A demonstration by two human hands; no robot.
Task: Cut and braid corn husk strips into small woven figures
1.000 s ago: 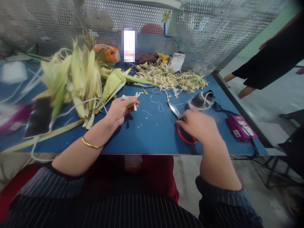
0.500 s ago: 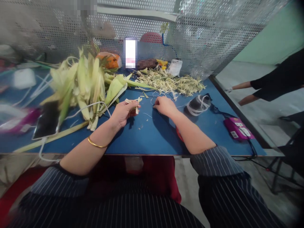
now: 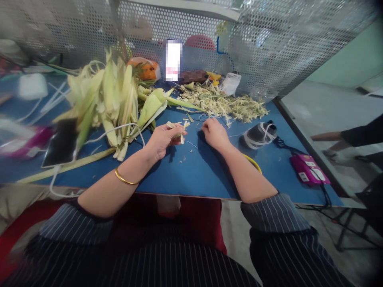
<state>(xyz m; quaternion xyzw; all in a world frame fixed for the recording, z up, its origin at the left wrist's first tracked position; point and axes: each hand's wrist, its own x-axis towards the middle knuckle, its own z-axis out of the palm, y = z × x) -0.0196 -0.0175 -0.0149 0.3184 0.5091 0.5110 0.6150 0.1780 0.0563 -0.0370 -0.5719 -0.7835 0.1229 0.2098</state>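
L hand (image 3: 162, 140) w/ husk strips (image 3: 182, 138), orange pkt (image 3: 147, 69), contents unclear

Tabletop (image 3: 185, 175): blue. Corn husks (image 3: 121, 103), ten o'clock: pale green to straw-yellow. Husk strips (image 3: 182, 138): cream. Sleeves (image 3: 275, 213): dark, white-pinstriped. Bangle (image 3: 125, 178): gold. Box (image 3: 308, 169), three o'clock: magenta.

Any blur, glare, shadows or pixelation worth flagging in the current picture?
Head view throughout: the bright white upright rectangle is blown out, with pixelated edges; the flat purple object at far left is smeared; a shadow darkens the flat blue tabletop below the bare right hand.
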